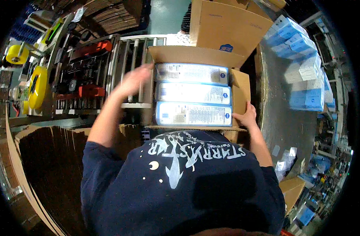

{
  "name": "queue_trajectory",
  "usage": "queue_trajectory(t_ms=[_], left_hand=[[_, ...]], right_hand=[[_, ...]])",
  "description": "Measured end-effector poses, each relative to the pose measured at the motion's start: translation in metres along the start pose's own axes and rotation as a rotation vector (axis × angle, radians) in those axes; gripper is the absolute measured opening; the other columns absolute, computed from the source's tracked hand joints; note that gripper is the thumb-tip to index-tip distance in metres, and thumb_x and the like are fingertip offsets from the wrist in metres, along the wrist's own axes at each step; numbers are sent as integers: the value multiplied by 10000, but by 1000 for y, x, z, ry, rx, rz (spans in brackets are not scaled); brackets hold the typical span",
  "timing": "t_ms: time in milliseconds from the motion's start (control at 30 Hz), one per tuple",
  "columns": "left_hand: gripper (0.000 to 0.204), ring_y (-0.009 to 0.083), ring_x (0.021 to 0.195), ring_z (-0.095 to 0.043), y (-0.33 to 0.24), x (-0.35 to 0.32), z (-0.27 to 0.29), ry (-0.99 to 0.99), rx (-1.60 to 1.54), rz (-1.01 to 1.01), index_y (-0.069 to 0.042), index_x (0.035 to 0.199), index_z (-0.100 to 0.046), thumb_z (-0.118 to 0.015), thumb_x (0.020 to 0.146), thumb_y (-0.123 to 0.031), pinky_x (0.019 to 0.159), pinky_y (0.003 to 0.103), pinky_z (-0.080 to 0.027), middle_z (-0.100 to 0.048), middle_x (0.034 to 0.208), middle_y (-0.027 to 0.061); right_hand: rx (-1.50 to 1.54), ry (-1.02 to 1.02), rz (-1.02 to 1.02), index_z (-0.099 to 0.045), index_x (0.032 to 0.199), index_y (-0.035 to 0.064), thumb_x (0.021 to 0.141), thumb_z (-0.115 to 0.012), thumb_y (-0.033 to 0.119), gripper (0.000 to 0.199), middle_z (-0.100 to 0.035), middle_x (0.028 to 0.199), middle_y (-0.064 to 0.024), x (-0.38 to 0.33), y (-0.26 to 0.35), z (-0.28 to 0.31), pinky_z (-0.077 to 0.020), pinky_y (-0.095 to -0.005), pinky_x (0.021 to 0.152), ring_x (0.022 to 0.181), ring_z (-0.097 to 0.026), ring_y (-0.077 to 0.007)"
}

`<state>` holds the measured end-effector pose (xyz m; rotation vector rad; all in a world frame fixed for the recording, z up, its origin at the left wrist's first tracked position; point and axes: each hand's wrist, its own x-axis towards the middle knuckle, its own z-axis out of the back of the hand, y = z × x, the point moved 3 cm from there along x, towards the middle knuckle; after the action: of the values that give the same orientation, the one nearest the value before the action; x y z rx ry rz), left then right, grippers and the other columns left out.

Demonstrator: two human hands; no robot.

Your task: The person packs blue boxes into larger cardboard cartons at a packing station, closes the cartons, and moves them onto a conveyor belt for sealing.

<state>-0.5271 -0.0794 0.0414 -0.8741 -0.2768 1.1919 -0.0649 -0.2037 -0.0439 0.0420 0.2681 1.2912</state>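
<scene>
- Carton [199,56], one, brown cardboard, open at the top; set directly in front of the person, with its far flap showing beyond the contents.
- Boxes [193,93], three, white with blue edging and small dark print; packed inside the carton in parallel rows, one behind another, their long sides running left to right.
- Left hand [140,75], bare, blurred; located at the carton's left edge, near its far left corner. State of the grip: cannot tell, nor whether the fingers touch the cardboard.
- Right hand [247,117], bare; located at the carton's near right corner. State of the grip: narrow, holding the right flap [240,88] between thumb and fingers.
- Second carton [229,29], brown, taller in view, bearing a blue mark; stands just beyond the first.
- Roller conveyor [135,49], metal, left of the open carton.
- Machine, dark, with red parts [91,91]; beside the conveyor, farther left.
- Yellow disc [38,87], at the far left, past the machine.
- Surface [282,114], dark grey, to the person's right.
- Blue-and-white packages [305,96], several, grouped along the far right side of that surface.
- Cardboard stack [109,17], flat brown sheets, upper left.
- Shirt [148,196], dark, short-sleeved, with pale print; worn by the person.
</scene>
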Motion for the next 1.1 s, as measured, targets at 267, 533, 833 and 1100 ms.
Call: queue_trajectory(t_ms=[267, 533, 833, 1100], left_hand=[[845, 413, 1242, -286, -18, -13, -98, 556, 39, -251, -22, 1309, -335, -629, 709, -539, 1029, 427, -231, -318, 1328, 248], [881, 360, 1159, -397, -69, -3, -76, -62, 638, -195, -164, 1276, -396, -738, 545, -517, 919, 511, -312, -422, 1254, 160], [900, 403, 1231, -298, 63, -22, -123, -478, 196, 112, -68, 1269, -408, -682, 592, -594, 1002, 468, -272, -363, 1294, 231], [411, 289, 996, -543, 54, 58, -72, -356, -388, 59, -7, 1113, -524, -443, 896, -347, 864, 352, -413, -581, 1073, 173]], right_hand=[[1259, 593, -105, -486, 1182, 21, 842, -567, 195, 391, -586, 1075, -90, 45, 10, 77, -464, -300, 787, 961, -569, -184], [207, 663, 711, -517, 1128, 29, 785, -596, 263, 423, -542, 1115, -201, 71, 107, 45, -422, -379, 877, 1015, -522, -328], [578, -224, 672, -519, 711, 16, 791, -597, 187, 204, -484, 730, -140, 71, 96, 42, -387, -376, 652, 722, -479, -311], [1536, 426, -250, -180, 1353, 74, 904, -487, 229, 565, -378, 1300, -116, 50, 112, -41, -350, -383, 950, 1166, -391, -236]])
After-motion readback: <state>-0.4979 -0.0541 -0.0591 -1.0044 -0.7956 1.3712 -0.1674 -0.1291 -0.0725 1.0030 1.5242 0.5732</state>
